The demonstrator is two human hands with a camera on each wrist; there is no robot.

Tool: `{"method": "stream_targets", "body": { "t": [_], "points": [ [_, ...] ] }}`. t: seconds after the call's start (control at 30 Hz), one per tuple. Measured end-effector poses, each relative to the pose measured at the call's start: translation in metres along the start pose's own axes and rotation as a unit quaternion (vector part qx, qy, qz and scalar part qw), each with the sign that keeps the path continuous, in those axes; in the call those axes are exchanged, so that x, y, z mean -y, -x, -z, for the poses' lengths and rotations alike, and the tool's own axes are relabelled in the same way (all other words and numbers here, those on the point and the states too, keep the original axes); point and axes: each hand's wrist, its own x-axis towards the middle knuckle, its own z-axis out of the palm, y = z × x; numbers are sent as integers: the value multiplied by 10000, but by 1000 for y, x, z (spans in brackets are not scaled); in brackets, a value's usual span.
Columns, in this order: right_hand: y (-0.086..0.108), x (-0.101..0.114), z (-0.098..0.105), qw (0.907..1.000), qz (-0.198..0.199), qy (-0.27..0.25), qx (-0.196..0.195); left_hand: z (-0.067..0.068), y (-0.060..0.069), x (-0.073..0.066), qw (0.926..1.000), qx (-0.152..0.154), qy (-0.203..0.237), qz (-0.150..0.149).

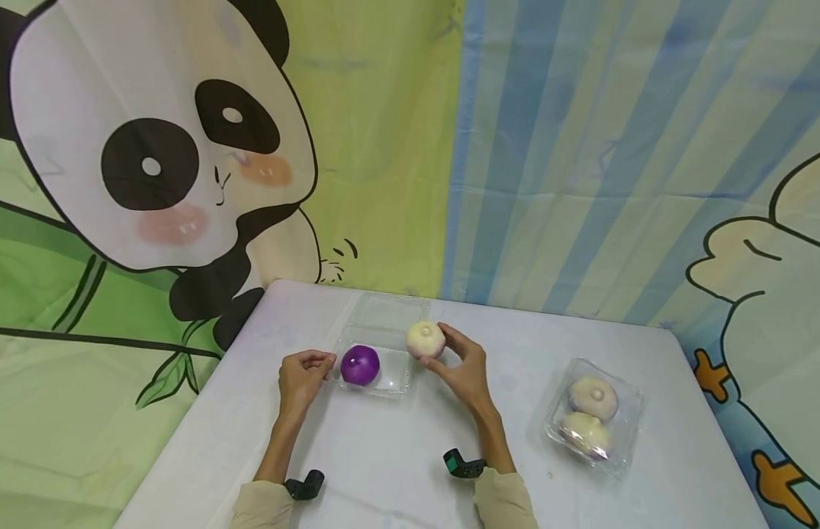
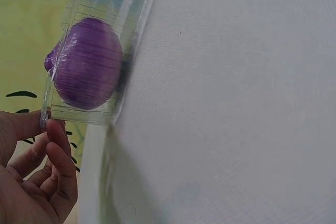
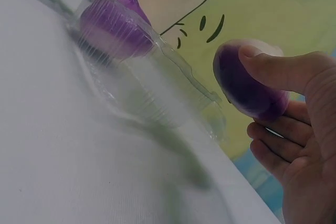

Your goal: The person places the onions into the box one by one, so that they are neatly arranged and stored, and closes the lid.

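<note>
A clear plastic clamshell box [image 1: 391,383] with its lid folded back stands on the table. Inside it, on the left, lies a round purple onion-like thing [image 1: 360,365] with a small knob. My left hand [image 1: 304,378] pinches the box's near-left rim between thumb and fingers, plain in the left wrist view [image 2: 39,169]. Above the box's right side, my right hand [image 1: 464,367] holds a second onion-like thing [image 1: 426,339], cream around its knob and purple on the other side [image 3: 249,85]. Its thumb and fingers grip it from the right, clear of the box.
Farther right on the white table [image 1: 397,470] sits another clear box [image 1: 624,441], with two cream-and-purple onion-like things [image 1: 591,398] in it. Printed curtains [image 1: 383,162] hang behind the table and at its sides.
</note>
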Motion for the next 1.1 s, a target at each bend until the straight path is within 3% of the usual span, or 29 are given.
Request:
{"method": "stream_targets", "body": {
  "t": [0.6,1.1],
  "points": [
    [3,12,-20,9992,242,128,303,-1,-1,3,10000,-17,-7,33],
    [6,19,-29,9959,215,675,571,-1,0,1,10000,-23,70,13]
  ]
}}
